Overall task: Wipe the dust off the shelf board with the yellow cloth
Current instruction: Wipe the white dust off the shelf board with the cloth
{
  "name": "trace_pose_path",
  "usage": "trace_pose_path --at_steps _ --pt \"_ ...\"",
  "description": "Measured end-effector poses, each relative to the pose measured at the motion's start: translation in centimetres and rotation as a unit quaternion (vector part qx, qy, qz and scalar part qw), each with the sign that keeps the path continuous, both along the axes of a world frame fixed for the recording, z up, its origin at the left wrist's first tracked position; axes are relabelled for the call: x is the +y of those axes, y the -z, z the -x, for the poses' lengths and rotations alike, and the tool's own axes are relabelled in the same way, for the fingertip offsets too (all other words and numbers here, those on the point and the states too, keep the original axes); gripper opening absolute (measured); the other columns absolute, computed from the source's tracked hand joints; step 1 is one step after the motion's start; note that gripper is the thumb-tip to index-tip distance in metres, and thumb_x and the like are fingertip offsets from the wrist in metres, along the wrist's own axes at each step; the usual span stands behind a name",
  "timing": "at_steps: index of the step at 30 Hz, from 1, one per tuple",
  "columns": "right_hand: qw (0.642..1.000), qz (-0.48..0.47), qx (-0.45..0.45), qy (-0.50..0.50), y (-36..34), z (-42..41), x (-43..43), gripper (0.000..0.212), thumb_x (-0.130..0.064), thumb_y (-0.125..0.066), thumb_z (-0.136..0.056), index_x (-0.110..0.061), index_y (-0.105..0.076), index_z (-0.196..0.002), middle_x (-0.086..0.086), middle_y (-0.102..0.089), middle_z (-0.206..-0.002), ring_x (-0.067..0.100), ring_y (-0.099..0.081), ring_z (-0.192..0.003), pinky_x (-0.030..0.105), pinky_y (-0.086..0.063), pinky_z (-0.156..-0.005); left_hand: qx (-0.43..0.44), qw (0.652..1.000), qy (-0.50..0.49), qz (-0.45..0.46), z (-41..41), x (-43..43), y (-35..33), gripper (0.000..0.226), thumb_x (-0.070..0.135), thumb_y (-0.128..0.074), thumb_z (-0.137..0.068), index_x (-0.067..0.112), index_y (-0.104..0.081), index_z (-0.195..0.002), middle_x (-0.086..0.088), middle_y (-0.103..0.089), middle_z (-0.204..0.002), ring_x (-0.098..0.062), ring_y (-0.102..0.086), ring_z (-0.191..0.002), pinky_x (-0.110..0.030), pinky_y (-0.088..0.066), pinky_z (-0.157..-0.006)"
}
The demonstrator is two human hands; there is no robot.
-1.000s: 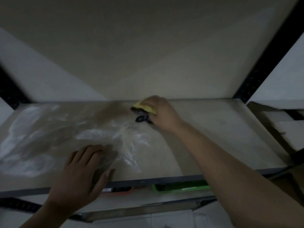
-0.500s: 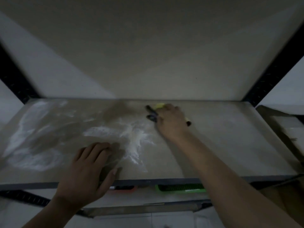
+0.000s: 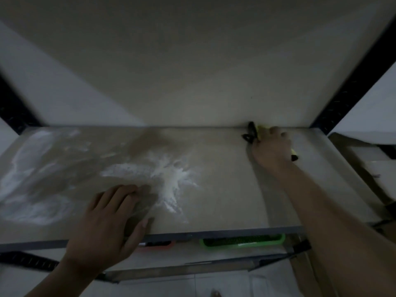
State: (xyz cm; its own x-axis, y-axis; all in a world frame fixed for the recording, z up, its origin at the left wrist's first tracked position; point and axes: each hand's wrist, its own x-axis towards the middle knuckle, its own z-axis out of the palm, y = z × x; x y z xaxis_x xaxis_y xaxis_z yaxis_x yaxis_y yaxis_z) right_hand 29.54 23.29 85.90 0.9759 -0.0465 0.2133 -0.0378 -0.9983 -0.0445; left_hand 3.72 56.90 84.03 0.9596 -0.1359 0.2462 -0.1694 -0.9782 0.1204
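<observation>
The white dust [image 3: 169,176] could puff off the front of the shelf board [image 3: 225,200] if the yellow cloth [image 3: 261,130] sweeps too fast. The right hand [image 3: 272,146] grips the soft, bunched cloth at the board's back edge, away from the powdery pile in its middle. The left hand [image 3: 111,219] lies flat and open at the smooth board's front.

Your shelf board [image 3: 225,189] looks like smooth, matt pale board, chalky and streaked at the left and middle where white powdery dust [image 3: 171,179] lies. The yellow cloth [image 3: 261,130] you hold at the far right looks like soft fabric with dark trim. The right upright [image 3: 351,91] is black metal with a stamped pattern, and the green basket [image 3: 242,242] under the near edge looks like perforated plastic.
</observation>
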Motion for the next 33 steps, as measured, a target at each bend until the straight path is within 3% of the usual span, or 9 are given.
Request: trace_pose_path --at_steps 3,7,9,12,16,23,27,30,33 --pt "0.992 -0.006 -0.01 -0.122 -0.2 3.6 8.0 0.035 -0.028 -0.048 -0.09 -0.008 -0.059 -0.116 0.019 -0.055 -0.119 0.038 -0.051 -0.101 0.039 -0.041 -0.082 -0.001 1.0 0.002 -0.006 0.0 0.0 0.0 0.066 0.059 -0.029 -0.101 0.008 -0.068 -0.116 -0.009 -0.063 -0.124 -0.033 -0.059 -0.113 -0.042 -0.04 -0.091" --pt "0.935 -0.097 0.071 -0.334 -1.1 7.8 13.8 0.041 -0.023 -0.059 -0.085 -0.021 -0.058 -0.126 0.01 -0.055 -0.126 0.034 -0.054 -0.107 0.036 -0.044 -0.089 -0.008 1.0 0.001 -0.006 0.1 -0.1 -0.2 0.064 0.058 -0.03 -0.101 0.007 -0.067 -0.114 -0.01 -0.062 -0.124 -0.034 -0.058 -0.113 -0.041 -0.039 -0.091" --pt "0.931 -0.186 0.098 -0.298 -2.5 7.0 11.2 0.048 -0.027 -0.065 -0.083 -0.021 -0.053 -0.128 0.009 -0.06 -0.123 0.029 -0.059 -0.109 0.032 -0.047 -0.088 -0.006 1.0 0.001 -0.007 0.0 -0.1 -0.2 0.066 0.058 -0.028 -0.102 0.006 -0.067 -0.115 -0.01 -0.062 -0.123 -0.034 -0.058 -0.113 -0.041 -0.039 -0.092" --pt "0.957 -0.252 0.033 -0.144 -3.5 4.6 2.5 0.039 -0.036 -0.065 -0.085 -0.017 -0.049 -0.115 0.01 -0.066 -0.1 0.03 -0.065 -0.088 0.028 -0.043 -0.066 -0.001 1.0 -0.002 -0.006 0.0 0.0 0.0 0.067 0.059 -0.028 -0.101 0.007 -0.067 -0.117 -0.009 -0.062 -0.125 -0.034 -0.058 -0.113 -0.043 -0.041 -0.092" --pt "0.983 -0.166 -0.055 -0.053 -3.4 1.4 -9.4 0.039 -0.02 -0.056 -0.09 -0.008 -0.052 -0.127 0.023 -0.055 -0.123 0.041 -0.056 -0.107 0.041 -0.049 -0.086 -0.011 1.0 0.001 -0.009 0.1 0.0 0.2 0.069 0.059 -0.027 -0.101 0.005 -0.067 -0.117 -0.012 -0.062 -0.124 -0.036 -0.058 -0.113 -0.046 -0.042 -0.091" --pt "0.997 0.015 0.065 0.044 0.5 -1.6 -12.8 0.062 -0.048 -0.024 -0.087 -0.01 -0.049 -0.129 0.025 -0.048 -0.131 0.045 -0.044 -0.12 0.054 -0.037 -0.102 -0.039 0.999 -0.006 -0.015 -0.1 -0.4 0.3 0.068 0.057 -0.028 -0.102 0.002 -0.067 -0.111 -0.014 -0.063 -0.121 -0.036 -0.059 -0.107 -0.047 -0.042 -0.087" --pt "0.987 -0.067 -0.025 -0.147 0.9 3.1 -1.8 0.051 -0.034 -0.036 -0.084 -0.005 -0.065 -0.113 0.023 -0.061 -0.121 0.043 -0.058 -0.106 0.044 -0.045 -0.095 -0.045 0.999 -0.004 -0.025 -0.2 -0.3 0.3 0.059 0.052 -0.036 -0.098 0.002 -0.067 -0.111 -0.015 -0.063 -0.122 -0.04 -0.06 -0.107 -0.049 -0.043 -0.084" --pt "0.922 -0.131 0.004 -0.365 0.4 6.6 4.5 0.042 -0.025 -0.049 -0.078 -0.013 -0.069 -0.113 0.015 -0.063 -0.122 0.035 -0.06 -0.106 0.038 -0.048 -0.094 -0.047 0.999 0.002 -0.024 -0.2 -0.3 0.4 0.06 0.052 -0.034 -0.1 0.003 -0.065 -0.113 -0.015 -0.062 -0.124 -0.04 -0.061 -0.108 -0.05 -0.044 -0.084" --pt "0.896 -0.217 0.029 -0.387 -1.7 4.9 1.9 0.044 -0.026 -0.053 -0.077 -0.011 -0.069 -0.115 0.016 -0.065 -0.119 0.032 -0.062 -0.107 0.036 -0.048 -0.097 -0.042 0.999 0.007 -0.021 -0.1 -0.2 0.5 0.064 0.055 -0.029 -0.102 0.003 -0.064 -0.116 -0.015 -0.061 -0.125 -0.041 -0.059 -0.11 -0.052 -0.045 -0.085"
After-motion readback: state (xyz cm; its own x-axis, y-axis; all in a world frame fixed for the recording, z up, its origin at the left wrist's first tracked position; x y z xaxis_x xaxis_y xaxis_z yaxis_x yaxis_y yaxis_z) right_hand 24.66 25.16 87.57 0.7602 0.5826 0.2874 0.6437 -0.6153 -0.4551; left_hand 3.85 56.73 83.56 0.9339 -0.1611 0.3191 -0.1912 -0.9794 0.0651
